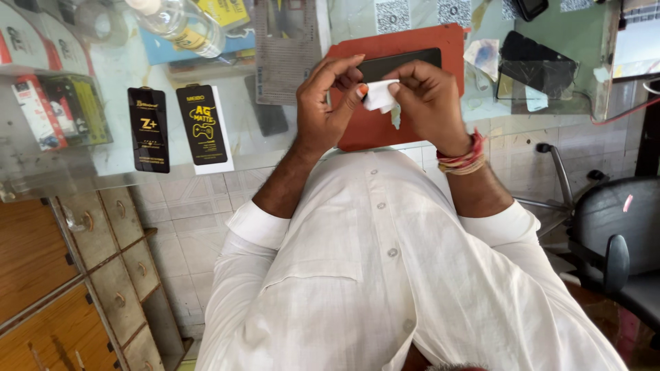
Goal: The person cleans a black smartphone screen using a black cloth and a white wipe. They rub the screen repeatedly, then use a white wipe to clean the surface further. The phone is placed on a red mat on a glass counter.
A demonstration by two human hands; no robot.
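A small white wipe packet [379, 95] is pinched between both hands, held just above a red-brown work mat [385, 48] on a glass counter [124, 75]. The left hand [328, 103] grips the packet's left edge with thumb and forefinger closed on it, the other fingers curled above. The right hand [430, 99] pinches the packet's right side, fingers bent down over it; red and orange thread bands [464, 160] circle that wrist.

Under the hands, a dark phone [399, 62] lies flat on the mat, partly hidden by the fingers. Both forearms come from rolled white shirt sleeves [258, 223], and the white buttoned shirt fills the near part of the view.

To the left on the counter lie two black screen-protector packs [175, 127] side by side, and farther left some boxed goods show under the glass. A clear plastic bottle [180, 24] lies at the far left. To the far right sits a cracked dark glass sheet [537, 67]. Wooden drawers [103, 275] stand near left, a black chair [615, 240] near right.
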